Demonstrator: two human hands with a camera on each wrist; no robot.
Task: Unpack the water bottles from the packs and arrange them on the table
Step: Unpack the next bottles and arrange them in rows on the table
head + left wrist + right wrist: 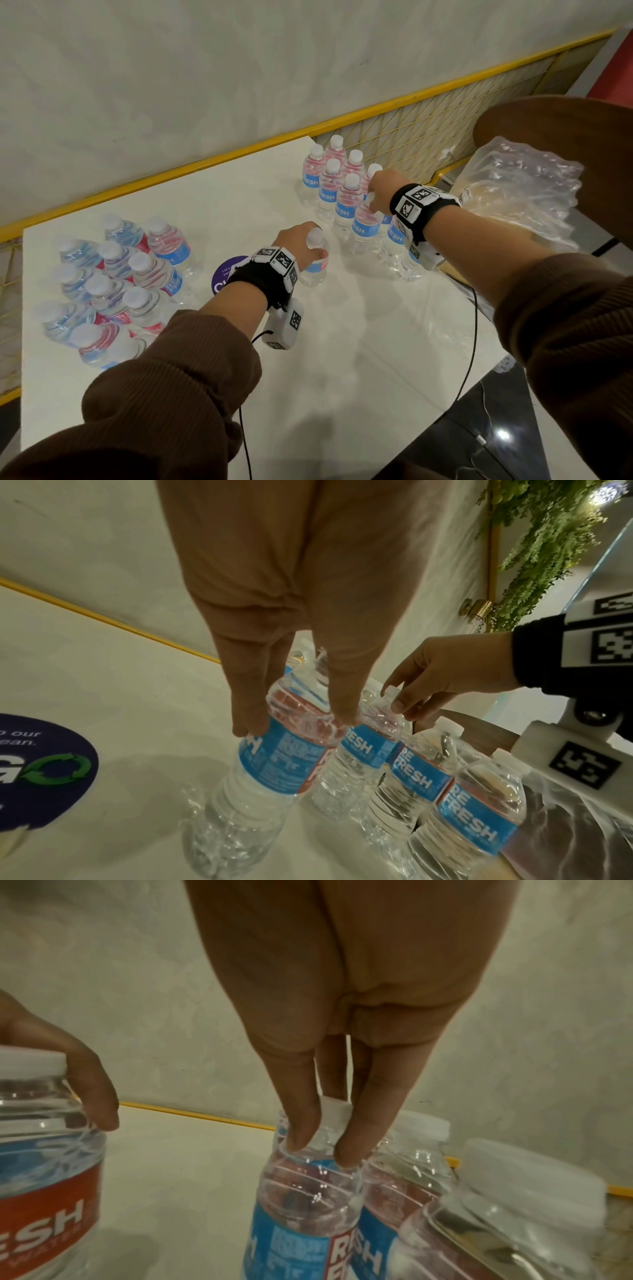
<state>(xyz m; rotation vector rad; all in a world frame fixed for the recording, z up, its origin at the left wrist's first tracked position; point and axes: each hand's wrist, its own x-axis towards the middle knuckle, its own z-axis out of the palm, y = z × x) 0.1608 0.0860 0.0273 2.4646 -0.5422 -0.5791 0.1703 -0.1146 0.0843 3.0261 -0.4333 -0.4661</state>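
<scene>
L hand (301, 241) grip held lone bottle (317, 263) by shoulder, upright on counter (342, 342) | R hand (382, 192) grip pinched neck of row bottle (364, 224) | risk: neighbours touching just beside R grip; sideways nudge likely topples row.

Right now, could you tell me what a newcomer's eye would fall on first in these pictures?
Probably the two hands at the table's middle: the left hand grips a lone bottle from above, while the right hand pinches the neck of a bottle in the right-hand cluster. Next, the bottle group on the left and the crumpled plastic wrap at the far right.
</scene>
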